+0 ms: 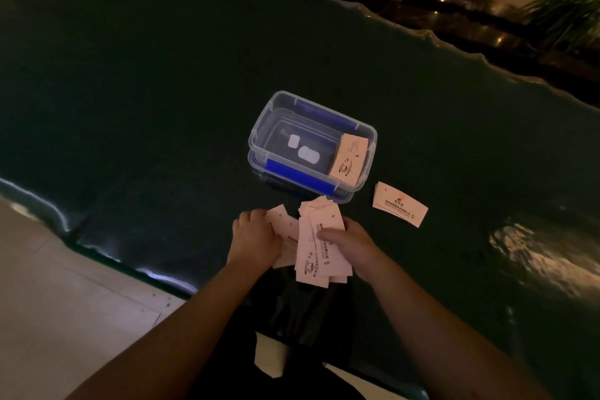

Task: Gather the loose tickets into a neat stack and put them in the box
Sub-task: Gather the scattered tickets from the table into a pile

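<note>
A clear plastic box (pixel 259 127) with blue latches stands open on the dark table. A small stack of pale tickets (pixel 349 161) leans against its right inner wall. Just in front of the box, both my hands hold a loose, uneven bunch of tickets (pixel 313 255) printed with a cup logo. My left hand (pixel 256 237) presses on the bunch's left side. My right hand (pixel 352 242) grips the right side, thumb on top. Another small pile of tickets (pixel 399 204) lies on the table to the right of the box.
The dark glossy table (pixel 162 91) has a wavy far edge and a near edge at lower left, beyond which pale floor (pixel 65 302) shows. Potted plants (pixel 565 13) stand past the far edge. The box sits on what looks like its lid.
</note>
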Action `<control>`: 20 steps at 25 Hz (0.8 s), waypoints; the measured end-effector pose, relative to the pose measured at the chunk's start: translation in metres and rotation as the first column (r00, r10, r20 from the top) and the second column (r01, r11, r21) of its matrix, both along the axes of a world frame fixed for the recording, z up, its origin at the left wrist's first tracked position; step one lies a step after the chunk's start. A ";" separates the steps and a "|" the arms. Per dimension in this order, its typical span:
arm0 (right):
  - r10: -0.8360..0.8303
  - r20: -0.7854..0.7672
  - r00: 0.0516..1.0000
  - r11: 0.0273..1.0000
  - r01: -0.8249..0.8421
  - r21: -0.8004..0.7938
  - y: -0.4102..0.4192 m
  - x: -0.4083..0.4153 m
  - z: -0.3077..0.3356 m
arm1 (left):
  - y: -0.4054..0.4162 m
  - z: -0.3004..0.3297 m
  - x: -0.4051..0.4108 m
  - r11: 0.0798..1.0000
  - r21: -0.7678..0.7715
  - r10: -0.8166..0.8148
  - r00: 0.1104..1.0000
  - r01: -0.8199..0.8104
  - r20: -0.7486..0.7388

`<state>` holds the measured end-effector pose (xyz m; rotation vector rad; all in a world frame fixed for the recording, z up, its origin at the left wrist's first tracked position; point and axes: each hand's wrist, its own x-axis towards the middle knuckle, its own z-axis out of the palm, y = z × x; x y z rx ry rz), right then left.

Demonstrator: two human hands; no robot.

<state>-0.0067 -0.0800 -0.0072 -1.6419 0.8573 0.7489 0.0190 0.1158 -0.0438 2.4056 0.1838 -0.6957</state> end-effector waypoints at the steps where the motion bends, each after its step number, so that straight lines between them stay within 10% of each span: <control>1: 0.003 -0.001 1.000 1.000 -0.003 -0.007 0.005 0.001 -0.001 | -0.001 -0.001 -0.002 0.993 -0.074 0.093 0.994 -0.097 -0.053; 8: 0.264 0.002 0.965 0.915 -0.249 -0.319 0.040 0.004 -0.013 | -0.019 0.011 -0.013 0.711 -0.306 0.486 0.757 -0.633 -0.437; 14: 0.220 -0.065 0.973 0.912 -0.228 -0.341 0.046 0.008 -0.016 | -0.013 0.022 -0.005 0.694 -0.294 0.428 0.705 -0.658 -0.566; 20: -0.135 -0.072 0.988 0.988 0.129 -0.082 0.048 -0.002 -0.008 | -0.023 0.005 -0.007 0.742 -0.348 0.224 0.702 -0.573 -0.676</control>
